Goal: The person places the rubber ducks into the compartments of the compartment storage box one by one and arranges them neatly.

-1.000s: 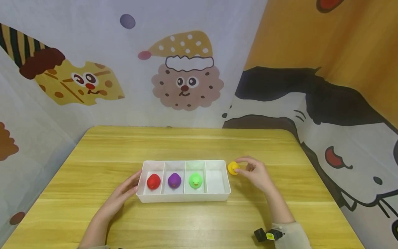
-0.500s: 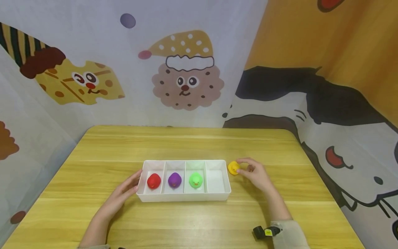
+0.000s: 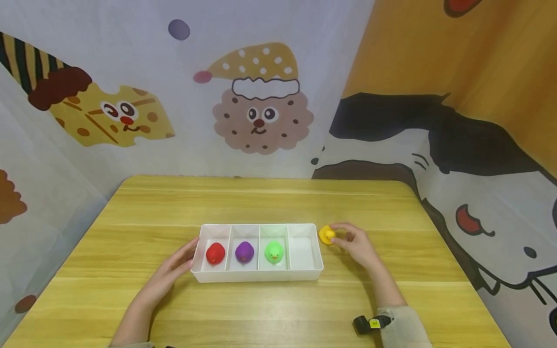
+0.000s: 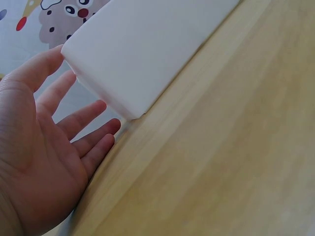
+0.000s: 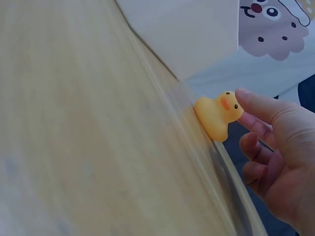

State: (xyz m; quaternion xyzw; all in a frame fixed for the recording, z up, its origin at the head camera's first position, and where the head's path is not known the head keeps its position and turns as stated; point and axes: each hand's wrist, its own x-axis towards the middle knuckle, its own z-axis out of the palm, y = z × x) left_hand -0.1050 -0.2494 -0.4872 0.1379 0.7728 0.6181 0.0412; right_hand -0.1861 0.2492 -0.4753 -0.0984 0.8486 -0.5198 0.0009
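Observation:
A white tray (image 3: 256,276) with a row of compartments lies across the table. From the left, its compartments hold a red rubber duck (image 3: 215,253), a purple rubber duck (image 3: 244,252) and a green rubber duck (image 3: 274,252); the rightmost one holds nothing. My left hand (image 3: 167,273) touches the tray's left end, thumb and fingers extended, as the left wrist view also shows. Just off the tray's right end, a yellow rubber duck (image 5: 214,117) sits upright on the table. My right hand (image 3: 359,246) pinches its head between thumb and index finger; the other fingers are loosely curled.
The wooden table (image 3: 261,200) reaches back to a fabric backdrop (image 3: 174,63) printed with cartoon figures. A black device with a yellow label (image 3: 374,324) sits by the right sleeve (image 3: 404,326).
The yellow duck has turned slightly in my right fingers, and its head shows more clearly. My right forearm has shifted a little to the left. The left hand and tray stay put.

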